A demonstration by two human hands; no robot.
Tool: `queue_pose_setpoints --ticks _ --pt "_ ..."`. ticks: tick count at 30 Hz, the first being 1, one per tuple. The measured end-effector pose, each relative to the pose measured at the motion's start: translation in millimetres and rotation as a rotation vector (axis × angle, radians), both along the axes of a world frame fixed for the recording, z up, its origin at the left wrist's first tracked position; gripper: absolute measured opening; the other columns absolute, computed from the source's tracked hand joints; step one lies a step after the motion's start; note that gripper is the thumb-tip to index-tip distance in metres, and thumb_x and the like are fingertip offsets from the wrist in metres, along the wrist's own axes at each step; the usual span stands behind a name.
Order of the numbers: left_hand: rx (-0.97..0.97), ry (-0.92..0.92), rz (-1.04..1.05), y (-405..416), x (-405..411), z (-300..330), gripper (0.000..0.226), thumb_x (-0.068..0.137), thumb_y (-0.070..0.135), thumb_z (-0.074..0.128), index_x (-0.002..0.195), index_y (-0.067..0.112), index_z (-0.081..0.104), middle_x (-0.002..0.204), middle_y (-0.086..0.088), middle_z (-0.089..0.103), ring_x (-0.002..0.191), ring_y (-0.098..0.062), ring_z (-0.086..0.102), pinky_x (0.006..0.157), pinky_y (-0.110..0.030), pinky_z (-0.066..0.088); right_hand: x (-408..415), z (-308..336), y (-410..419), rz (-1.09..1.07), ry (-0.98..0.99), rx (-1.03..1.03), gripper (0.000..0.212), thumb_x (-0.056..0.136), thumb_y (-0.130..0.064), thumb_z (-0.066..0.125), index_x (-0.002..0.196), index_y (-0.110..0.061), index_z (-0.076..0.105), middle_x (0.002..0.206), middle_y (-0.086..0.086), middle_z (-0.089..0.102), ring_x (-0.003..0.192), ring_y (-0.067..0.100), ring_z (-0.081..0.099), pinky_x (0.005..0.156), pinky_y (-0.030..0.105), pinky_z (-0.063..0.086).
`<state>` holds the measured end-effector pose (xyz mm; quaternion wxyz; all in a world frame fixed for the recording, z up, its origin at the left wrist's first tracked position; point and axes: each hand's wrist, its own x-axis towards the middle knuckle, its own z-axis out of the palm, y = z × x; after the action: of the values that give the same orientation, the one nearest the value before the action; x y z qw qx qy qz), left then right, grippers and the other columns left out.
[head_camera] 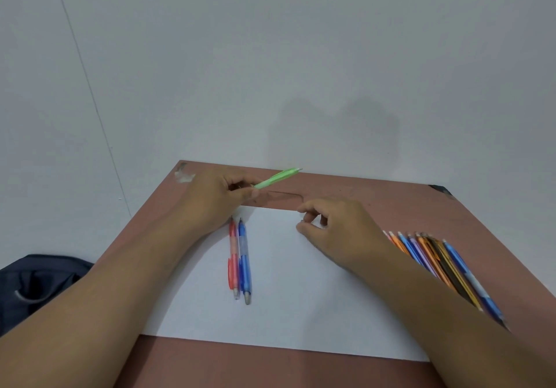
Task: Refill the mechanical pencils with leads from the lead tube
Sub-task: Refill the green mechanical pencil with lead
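Reddish-brown table (376, 190) against a pale wall, white paper sheet (288, 306) across its middle, red mechanical pencil (232, 259) and blue mechanical pencil (244, 262) touching side by side on the sheet's left part, row of coloured mechanical pencils (442, 262) near the right edge.

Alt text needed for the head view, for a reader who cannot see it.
The left hand holds a green mechanical pencil above a brown table; the right hand pinches something tiny over white paper. A red pencil and blue pencil lie on it.
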<state>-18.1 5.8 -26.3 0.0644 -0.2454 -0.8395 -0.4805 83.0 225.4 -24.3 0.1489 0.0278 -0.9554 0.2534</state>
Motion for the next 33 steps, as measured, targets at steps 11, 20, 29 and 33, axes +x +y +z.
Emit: queue_pose_setpoints --ticks 11,20,29,33 --pt "0.038 0.011 -0.132 3.7 6.1 2.5 0.029 0.090 0.015 0.072 0.094 0.044 0.074 0.086 0.031 0.070 0.085 0.008 0.064 0.069 -0.004 0.044 9.2 15.3 -2.7 -0.073 0.259 -0.446 0.011 0.095 -0.023 0.068 0.099 -0.031 0.073 0.080 -0.007 0.069 0.076 0.011 0.062 0.070 0.038 0.057" --pt "-0.003 0.050 -0.014 0.1 -4.0 -3.0 0.025 0.092 0.019 0.070 0.102 0.041 0.075 0.093 0.024 0.071 0.089 0.006 0.064 0.074 -0.008 0.049 7.6 15.1 7.2 -0.160 0.160 -0.330 0.015 0.092 -0.025 0.069 0.080 -0.033 0.073 0.072 -0.014 0.064 0.060 0.013 0.062 0.056 0.032 0.055" --pt "-0.010 0.028 -0.026 1.8 -3.3 -3.4 0.020 0.091 0.021 0.071 0.104 0.035 0.077 0.091 0.024 0.073 0.087 0.008 0.064 0.068 -0.002 0.044 5.4 4.7 15.4 -0.081 -0.090 0.061 0.019 0.090 -0.029 0.069 0.080 -0.014 0.075 0.082 -0.001 0.068 0.088 0.008 0.057 0.080 0.032 0.051" --pt "-0.003 0.028 -0.062 1.1 -1.6 -3.1 0.022 0.092 0.016 0.071 0.104 0.033 0.078 0.087 0.031 0.070 0.087 0.010 0.063 0.069 -0.001 0.043 8.8 7.9 14.4 -0.093 -0.081 -0.004 0.010 0.088 -0.030 0.072 0.079 -0.026 0.077 0.088 -0.011 0.067 0.089 0.005 0.059 0.080 0.034 0.054"
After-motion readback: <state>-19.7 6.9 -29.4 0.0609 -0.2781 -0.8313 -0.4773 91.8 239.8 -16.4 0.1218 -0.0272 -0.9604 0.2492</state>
